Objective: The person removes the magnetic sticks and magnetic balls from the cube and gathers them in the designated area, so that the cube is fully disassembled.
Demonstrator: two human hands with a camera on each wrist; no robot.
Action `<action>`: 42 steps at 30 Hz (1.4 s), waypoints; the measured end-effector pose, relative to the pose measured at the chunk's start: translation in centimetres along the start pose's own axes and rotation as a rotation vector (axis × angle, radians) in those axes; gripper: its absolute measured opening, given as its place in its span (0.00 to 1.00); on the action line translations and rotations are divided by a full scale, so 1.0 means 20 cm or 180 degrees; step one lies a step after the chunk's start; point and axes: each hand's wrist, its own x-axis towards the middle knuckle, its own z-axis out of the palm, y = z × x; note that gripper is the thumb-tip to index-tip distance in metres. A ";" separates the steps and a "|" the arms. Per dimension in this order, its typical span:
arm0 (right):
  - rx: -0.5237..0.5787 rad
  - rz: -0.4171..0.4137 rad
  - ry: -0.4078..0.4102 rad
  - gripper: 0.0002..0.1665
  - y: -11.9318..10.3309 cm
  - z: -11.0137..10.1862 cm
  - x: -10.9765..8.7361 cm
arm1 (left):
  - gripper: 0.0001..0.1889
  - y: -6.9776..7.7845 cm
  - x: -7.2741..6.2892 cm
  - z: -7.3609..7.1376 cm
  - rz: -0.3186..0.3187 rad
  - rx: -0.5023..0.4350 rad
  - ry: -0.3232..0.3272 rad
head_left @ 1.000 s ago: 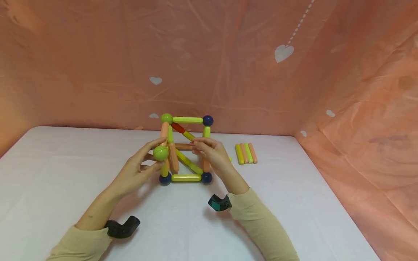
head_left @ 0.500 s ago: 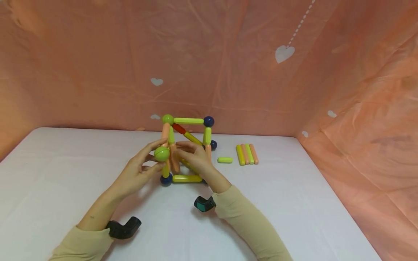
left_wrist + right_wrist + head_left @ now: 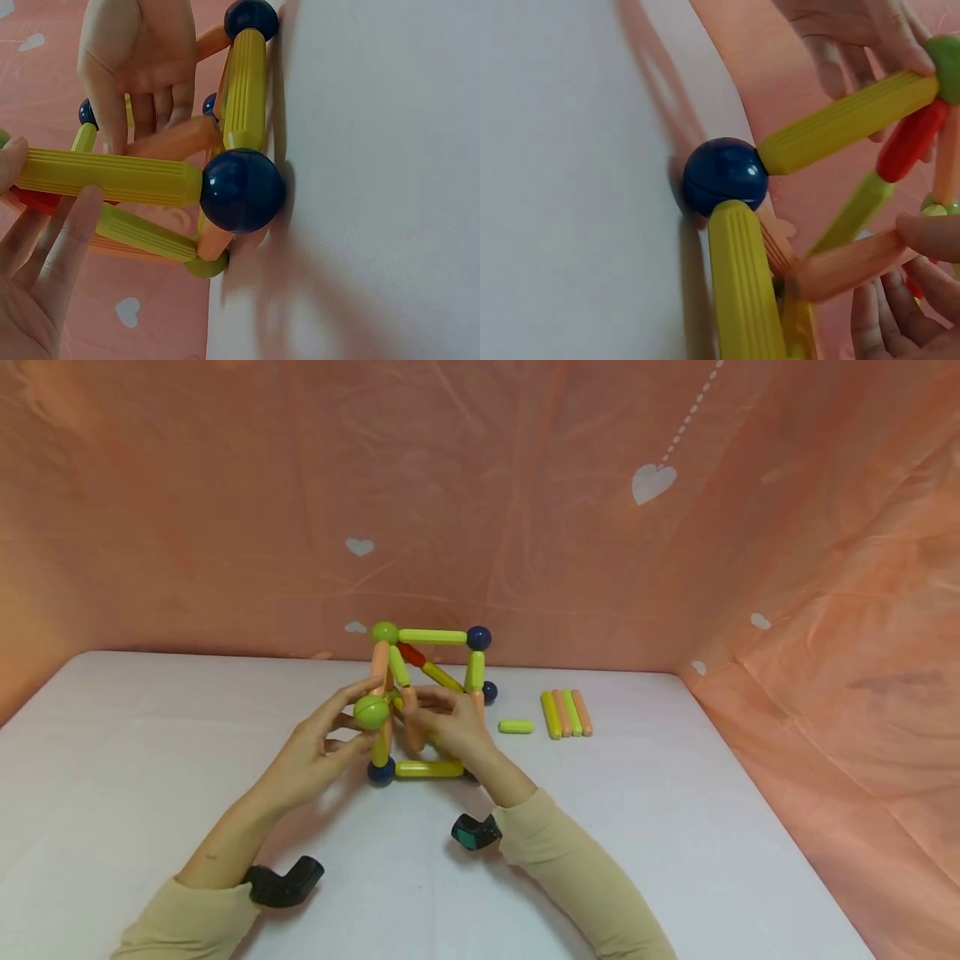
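Rightward, since half a second ago, one orange stick [image 3: 413,727] has been shifted within the stick-and-ball frame [image 3: 432,637], and the green stick [image 3: 401,666] just above it has been tilted. The orange stick is pinched between thumb and fingers of the right hand [image 3: 453,724]. By the left hand [image 3: 309,756], one upright yellow stick [image 3: 112,178] is gripped near its top; its foot is met by a navy ball [image 3: 244,190] on the table [image 3: 675,818]. From the head, two green balls [image 3: 371,712] and three navy balls [image 3: 478,637] are plainly seen; a fourth navy one is mostly hidden. To the right, one short green stick [image 3: 516,727] and a row of four sticks [image 3: 572,712] are laid: one yellow, one green, two orange.
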 end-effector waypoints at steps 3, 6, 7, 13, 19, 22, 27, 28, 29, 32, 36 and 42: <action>0.0040 -0.0040 0.0044 0.20 -0.01 -0.03 -0.02 | 0.31 0.00 0.01 0.00 0.0003 -0.0003 -0.0008; 0.0141 -0.0126 0.0019 0.21 -0.01 -0.06 -0.04 | 0.31 0.00 0.01 0.00 0.0012 0.0000 -0.0018; 0.0202 -0.0165 -0.0015 0.21 -0.01 -0.08 -0.05 | 0.31 0.00 0.01 0.00 0.0010 0.0004 -0.0019; 0.0481 -0.0385 -0.0031 0.21 0.01 -0.17 -0.11 | 0.31 -0.01 0.01 -0.01 -0.0019 0.0057 -0.0016; 0.0253 -0.0533 0.0263 0.20 0.03 -0.26 -0.15 | 0.31 -0.01 0.00 -0.03 -0.0020 0.0109 0.0015; 0.0195 -0.0519 0.0293 0.20 0.05 -0.30 -0.15 | 0.31 -0.01 -0.01 -0.03 -0.0009 0.0117 0.0024; 0.0282 -0.0377 0.0336 0.21 0.09 -0.36 -0.16 | 0.31 -0.01 -0.01 -0.04 -0.0009 0.0133 0.0024; 0.0301 -0.0321 0.0341 0.22 0.10 -0.37 -0.17 | 0.31 -0.01 -0.01 -0.04 -0.0006 0.0132 0.0025; 0.0318 -0.0272 0.0334 0.22 0.11 -0.38 -0.17 | 0.31 -0.01 -0.01 -0.04 0.0000 0.0137 0.0030; 0.0301 -0.0093 0.0334 0.25 0.14 -0.42 -0.19 | 0.31 -0.01 -0.01 -0.04 0.0006 0.0149 0.0035; 0.0257 0.0136 0.0294 0.28 0.18 -0.47 -0.21 | 0.30 -0.01 -0.02 -0.05 0.0009 0.0153 0.0028; 0.0204 0.0255 0.0400 0.30 0.22 -0.57 -0.23 | 0.30 -0.01 -0.02 -0.05 0.0078 0.0139 0.0064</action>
